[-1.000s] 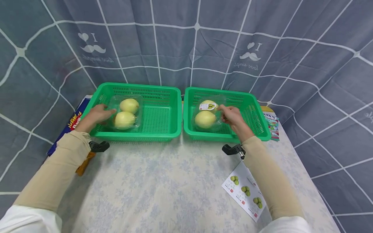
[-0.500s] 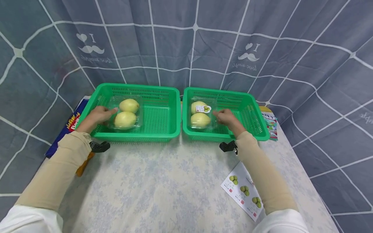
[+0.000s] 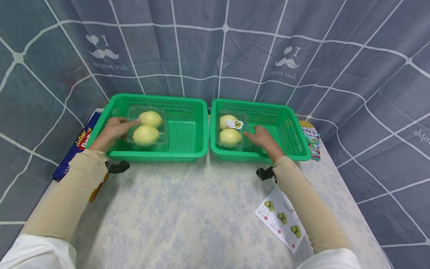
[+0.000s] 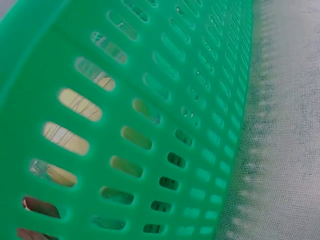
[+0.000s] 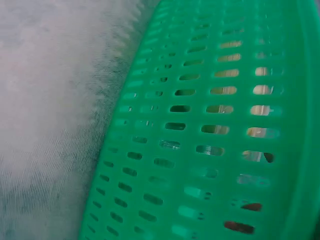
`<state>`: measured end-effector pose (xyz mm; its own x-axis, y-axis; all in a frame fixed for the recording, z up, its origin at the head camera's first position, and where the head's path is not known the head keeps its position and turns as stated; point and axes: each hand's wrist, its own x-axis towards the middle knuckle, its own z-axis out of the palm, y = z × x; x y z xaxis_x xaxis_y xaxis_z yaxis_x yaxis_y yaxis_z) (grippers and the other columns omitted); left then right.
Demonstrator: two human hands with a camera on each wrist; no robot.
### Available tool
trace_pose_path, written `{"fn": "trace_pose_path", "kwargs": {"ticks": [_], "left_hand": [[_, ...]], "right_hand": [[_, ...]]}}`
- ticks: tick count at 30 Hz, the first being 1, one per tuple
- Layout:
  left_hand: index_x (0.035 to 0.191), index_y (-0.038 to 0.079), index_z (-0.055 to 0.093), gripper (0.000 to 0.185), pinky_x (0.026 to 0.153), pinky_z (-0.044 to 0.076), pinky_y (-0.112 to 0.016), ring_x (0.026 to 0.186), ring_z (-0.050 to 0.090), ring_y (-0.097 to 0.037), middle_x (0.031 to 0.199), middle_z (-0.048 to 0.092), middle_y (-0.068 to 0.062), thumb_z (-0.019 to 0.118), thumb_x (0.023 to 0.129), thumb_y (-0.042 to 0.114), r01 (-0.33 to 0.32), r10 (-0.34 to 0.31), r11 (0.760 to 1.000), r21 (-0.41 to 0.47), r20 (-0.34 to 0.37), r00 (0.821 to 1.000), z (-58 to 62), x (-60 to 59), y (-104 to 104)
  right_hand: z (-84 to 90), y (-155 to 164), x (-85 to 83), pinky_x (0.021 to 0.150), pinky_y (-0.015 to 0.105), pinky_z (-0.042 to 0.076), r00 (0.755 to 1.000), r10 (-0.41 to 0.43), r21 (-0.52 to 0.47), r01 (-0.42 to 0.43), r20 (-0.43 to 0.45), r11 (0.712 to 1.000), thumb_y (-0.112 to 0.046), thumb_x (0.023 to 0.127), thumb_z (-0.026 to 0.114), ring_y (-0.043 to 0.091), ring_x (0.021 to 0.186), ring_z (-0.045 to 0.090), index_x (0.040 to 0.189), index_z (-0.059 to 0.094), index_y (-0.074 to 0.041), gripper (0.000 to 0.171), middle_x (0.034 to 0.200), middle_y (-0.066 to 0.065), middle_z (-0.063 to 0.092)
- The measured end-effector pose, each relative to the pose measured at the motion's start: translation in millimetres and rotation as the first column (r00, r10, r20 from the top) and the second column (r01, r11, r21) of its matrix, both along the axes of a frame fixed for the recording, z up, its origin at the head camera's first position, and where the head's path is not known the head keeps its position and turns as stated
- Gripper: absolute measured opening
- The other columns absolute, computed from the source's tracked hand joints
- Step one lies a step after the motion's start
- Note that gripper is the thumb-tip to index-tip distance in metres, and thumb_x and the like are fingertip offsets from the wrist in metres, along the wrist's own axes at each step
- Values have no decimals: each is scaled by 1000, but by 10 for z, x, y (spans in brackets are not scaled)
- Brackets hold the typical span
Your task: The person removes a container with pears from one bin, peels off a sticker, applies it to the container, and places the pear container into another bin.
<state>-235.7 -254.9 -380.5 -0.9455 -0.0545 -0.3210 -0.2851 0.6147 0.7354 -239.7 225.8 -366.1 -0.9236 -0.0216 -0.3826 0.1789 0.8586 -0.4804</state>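
In the head view, my left hand (image 3: 117, 131) grips the left edge of a clear plastic box (image 3: 161, 141) in the left green basket (image 3: 183, 130), thumb over the edge. Two pale yellow fruits (image 3: 146, 135) lie inside that box; no label shows on it. A second clear box (image 3: 248, 118) sits at the left of the right green basket (image 3: 289, 136), also with two pale yellow fruits (image 3: 230, 137) and a white fruit label (image 3: 234, 124) across its lid. My right hand (image 3: 262, 137) is beside this box, fingertips at its right edge. Both wrist views show mostly basket walls, with fruit visible through the slots.
A sheet of fruit stickers (image 3: 280, 220) lies on the patterned tablecloth (image 3: 188, 209) near my right sleeve. A blue Barilla box (image 3: 78, 145) stands left of the left basket, and a colourful packet (image 3: 312, 142) right of the other. A grey checked curtain (image 3: 198, 48) hangs behind.
My right hand has moved the labelled box left and straightened it, then drawn slightly away as its fingers loosened. The left hand and its box have shifted slightly right.
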Motion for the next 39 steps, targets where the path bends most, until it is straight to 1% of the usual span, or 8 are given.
{"fn": "trace_pose_path", "kwargs": {"ticks": [10, 15, 20, 24, 29, 32, 34, 39], "left_hand": [[163, 10, 14, 93, 66, 43, -41, 52, 41, -13, 50, 36, 11, 55, 96, 59, -5, 8, 999, 52, -53, 999, 38, -44, 75], [161, 13, 23, 85, 66, 44, -38, 63, 45, -12, 82, 49, 2, 60, 96, 54, -10, 17, 999, 44, -171, 985, 94, -57, 177], [158, 11, 33, 77, 63, 40, -34, 67, 44, -13, 75, 46, 6, 63, 96, 45, -65, 51, 997, -39, -290, 956, 115, -51, 273], [154, 7, 41, 70, 62, 37, -33, 64, 43, -14, 68, 45, 6, 67, 95, 36, -106, 38, 983, -149, -402, 915, 132, -29, 342], [150, 3, 45, 64, 67, 38, -43, 67, 47, -25, 73, 51, -11, 68, 94, 25, -142, -15, 961, -236, -560, 828, 186, 54, 462], [150, 4, 45, 62, 70, 41, -53, 74, 51, -37, 87, 57, -23, 66, 94, 20, -153, -50, 957, -248, -658, 751, 228, 132, 545], [151, 5, 45, 61, 67, 41, -56, 74, 51, -41, 96, 57, -27, 65, 95, 19, -162, -86, 949, -269, -720, 689, 263, 205, 604], [149, 7, 49, 56, 52, 35, -49, 61, 44, -37, 93, 55, -27, 63, 96, 17, -215, -178, 926, -311, -861, 477, 439, 477, 774]], "right_hand": [[261, 320, 553, 111, 60, 40, 964, 76, -9, -81, -255, 997, -43, 105, 50, 46, 141, 41, 151, 41, 1, 65, 155, 26, 39], [355, 697, 1070, 92, 57, 48, 910, 21, -17, -31, -414, 999, -41, 104, 52, 42, 117, 56, 120, 63, 2, 47, 125, 26, 59], [178, 973, 1550, 81, 50, 52, 886, -77, -11, 81, -458, 997, -40, 105, 52, 39, 105, 62, 109, 66, 1, 43, 110, 23, 64], [-119, 1074, 1911, 84, 47, 54, 893, -166, -14, 176, -418, 984, -38, 104, 54, 36, 103, 63, 105, 67, 1, 41, 108, 21, 66], [-387, 1133, 2234, 91, 55, 54, 909, -295, -21, 302, -294, 953, -42, 102, 56, 42, 111, 62, 118, 66, 2, 48, 120, 27, 65], [-481, 1162, 2334, 94, 58, 53, 910, -332, -4, 341, -247, 940, -38, 100, 60, 46, 119, 60, 127, 65, 0, 46, 131, 30, 62], [-521, 1175, 2365, 95, 60, 51, 911, -349, 8, 359, -220, 933, -33, 98, 63, 49, 122, 57, 131, 62, -1, 46, 136, 31, 57], [-578, 1202, 2352, 94, 62, 48, 919, -338, 66, 358, -204, 932, -25, 94, 68, 52, 123, 53, 136, 56, 3, 52, 142, 33, 50]]}}
